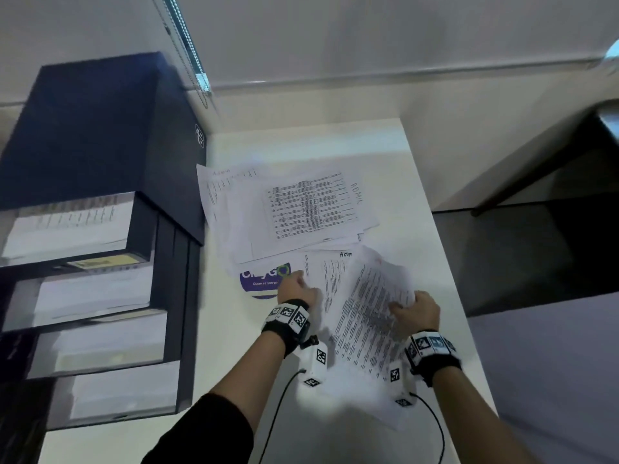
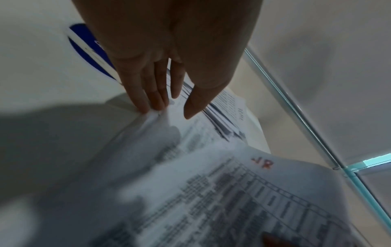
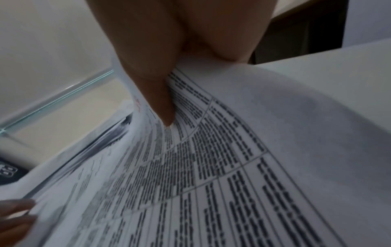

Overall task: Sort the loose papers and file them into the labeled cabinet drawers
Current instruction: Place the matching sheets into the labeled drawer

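A printed sheet [image 1: 368,316] with a table of text and a red mark near its top is lifted off the white table [image 1: 428,236]. My right hand [image 1: 415,308] pinches its right edge, thumb [image 3: 162,103] on top of the sheet [image 3: 232,167]. My left hand [image 1: 298,286] holds the left paper edge, fingertips [image 2: 152,107] at the curled edge and thumb above the sheet [image 2: 211,192]. A loose pile of papers [image 1: 301,209], some marked "Admin", lies further back. The dark blue cabinet [image 1: 100,128] stands at left with several drawers pulled out, papers in the top drawer [image 1: 67,229].
A round blue sticker [image 1: 261,279] lies on the table beside my left hand. Right of the table's edge is dark furniture [image 1: 536,246]. Cables hang from both wrist cameras near the table's front. A wall with a glass strip [image 1: 187,45] is behind.
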A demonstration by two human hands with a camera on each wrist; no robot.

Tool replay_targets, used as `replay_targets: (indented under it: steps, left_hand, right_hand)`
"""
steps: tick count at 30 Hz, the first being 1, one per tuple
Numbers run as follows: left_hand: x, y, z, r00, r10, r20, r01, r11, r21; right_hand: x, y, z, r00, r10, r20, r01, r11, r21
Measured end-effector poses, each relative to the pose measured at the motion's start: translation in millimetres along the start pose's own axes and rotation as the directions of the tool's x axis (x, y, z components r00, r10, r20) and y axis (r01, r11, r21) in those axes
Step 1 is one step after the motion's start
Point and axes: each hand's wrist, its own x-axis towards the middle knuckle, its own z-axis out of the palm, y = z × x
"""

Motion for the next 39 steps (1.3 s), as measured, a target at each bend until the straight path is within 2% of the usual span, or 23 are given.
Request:
replay_targets:
  steps: [6, 7, 9, 11, 13, 18, 21, 24, 26, 30, 33, 35, 37, 39]
  left_hand:
    - [2, -3, 16, 0.998, 0.011, 0.066, -0.010, 1.000, -0.025]
    - [1, -6, 16, 0.998, 0.013, 0.064, -0.011, 0.999, -0.030]
    - [0, -12, 16, 0.998, 0.020, 0.063, -0.020, 1.000, -0.007]
    - [-1, -16, 16, 0.997, 0.050, 0.050, -0.051, 0.999, 0.003]
    - [-3, -19, 16, 0.996, 0.083, 0.038, -0.083, 0.997, 0.003]
    - [-9, -30, 2, 0.990, 0.107, 0.088, -0.105, 0.994, -0.024]
    - [-8, -46, -11, 0.988, 0.098, 0.119, -0.088, 0.992, -0.092]
    - [-6, -61, -19, 0.984, 0.040, 0.173, 0.012, 0.958, -0.288]
    - [-7, -65, -23, 0.978, 0.043, 0.205, 0.027, 0.944, -0.328]
    - [-19, -62, -27, 0.992, 0.060, 0.111, -0.013, 0.925, -0.380]
    - [-25, -56, -27, 0.995, 0.102, 0.009, -0.097, 0.965, -0.244]
    - [-23, -53, -25, 0.993, 0.114, -0.008, -0.114, 0.981, -0.156]
    - [-18, -53, -24, 0.996, 0.090, -0.018, -0.091, 0.990, -0.105]
    - [-14, -55, -19, 0.999, 0.033, 0.037, -0.029, 0.995, -0.095]
  right_hand:
    - [-13, -2, 13, 0.998, -0.002, 0.069, -0.001, 0.999, 0.043]
    - [-15, 1, 14, 0.993, 0.000, 0.116, -0.003, 1.000, 0.029]
    - [-19, 9, 17, 0.949, -0.002, 0.316, 0.011, 1.000, -0.025]
    - [-21, 13, 17, 0.871, 0.002, 0.492, 0.029, 0.998, -0.056]
    - [-23, 11, 11, 0.845, -0.023, 0.535, 0.029, 1.000, -0.001]
    - [-31, 1, -5, 0.852, -0.097, 0.514, -0.011, 0.979, 0.202]
    - [-32, 4, -9, 0.869, -0.044, 0.493, -0.071, 0.975, 0.212]
    - [-32, 15, -7, 0.865, -0.015, 0.502, -0.106, 0.972, 0.210]
    - [-29, 24, 0, 0.865, -0.004, 0.503, -0.124, 0.967, 0.221]
    - [-31, 29, 5, 0.890, 0.024, 0.456, -0.164, 0.949, 0.271]
    - [-45, 16, -2, 0.894, 0.022, 0.448, -0.165, 0.945, 0.283]
    - [-52, 9, -7, 0.925, 0.017, 0.380, -0.121, 0.960, 0.251]
    - [-49, 7, -16, 0.978, 0.028, 0.209, -0.061, 0.986, 0.153]
    - [-39, 9, -31, 0.996, 0.089, 0.009, -0.089, 0.990, 0.112]
